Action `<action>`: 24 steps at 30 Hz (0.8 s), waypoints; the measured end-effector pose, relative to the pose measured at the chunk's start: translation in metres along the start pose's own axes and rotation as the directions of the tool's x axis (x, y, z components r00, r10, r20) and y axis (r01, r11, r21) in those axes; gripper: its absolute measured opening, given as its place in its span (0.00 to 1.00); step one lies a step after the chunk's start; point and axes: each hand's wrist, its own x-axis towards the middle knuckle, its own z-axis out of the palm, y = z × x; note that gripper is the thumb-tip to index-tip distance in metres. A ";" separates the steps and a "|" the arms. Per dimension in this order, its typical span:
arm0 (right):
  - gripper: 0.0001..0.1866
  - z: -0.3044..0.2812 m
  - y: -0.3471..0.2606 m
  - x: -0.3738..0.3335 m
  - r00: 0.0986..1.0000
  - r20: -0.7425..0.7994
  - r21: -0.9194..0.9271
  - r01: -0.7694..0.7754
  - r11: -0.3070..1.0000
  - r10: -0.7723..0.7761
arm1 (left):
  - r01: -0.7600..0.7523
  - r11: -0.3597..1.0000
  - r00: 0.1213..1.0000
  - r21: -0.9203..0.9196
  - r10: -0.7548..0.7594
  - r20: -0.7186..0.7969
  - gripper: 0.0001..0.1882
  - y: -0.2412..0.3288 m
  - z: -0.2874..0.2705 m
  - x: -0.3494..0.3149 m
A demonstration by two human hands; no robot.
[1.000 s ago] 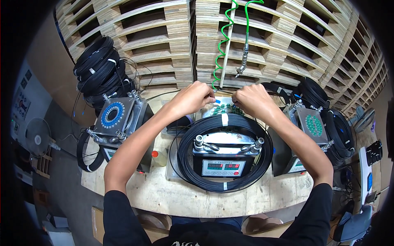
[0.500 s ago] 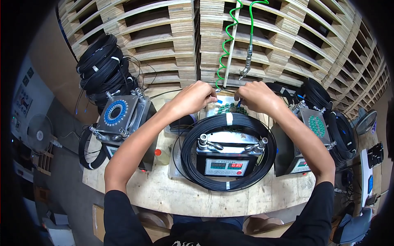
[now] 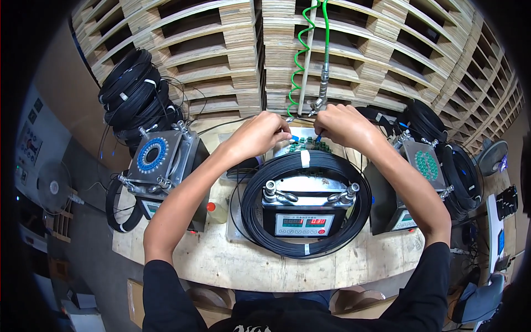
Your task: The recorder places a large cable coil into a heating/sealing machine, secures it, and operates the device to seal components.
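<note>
Head view — left hand (image 3: 265, 131), right hand (image 3: 342, 124), pinching blue pieces (image 3: 295, 138)

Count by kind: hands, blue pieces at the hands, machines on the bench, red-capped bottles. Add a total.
Hands: 2 (left hand, right hand)
Blue pieces at the hands: 2
Machines: 3 (left machine, middle machine, right machine)
Red-capped bottle: 1
Total: 8

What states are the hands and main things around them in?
Left hand: closed, pinching small blue piece
Right hand: closed, pinching another small blue piece
Round black cable coil: bound with white bands
Black box-shaped machine with digital panel: lit
Translucent red-capped bottle: closed
Green hose with metal nozzle: hanging
</note>
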 end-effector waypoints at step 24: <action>0.13 0.007 0.019 -0.019 0.987 0.044 0.186 -0.157 0.970 0.152 | -0.066 0.997 0.998 0.025 0.066 0.003 0.13 0.001 0.007 -0.003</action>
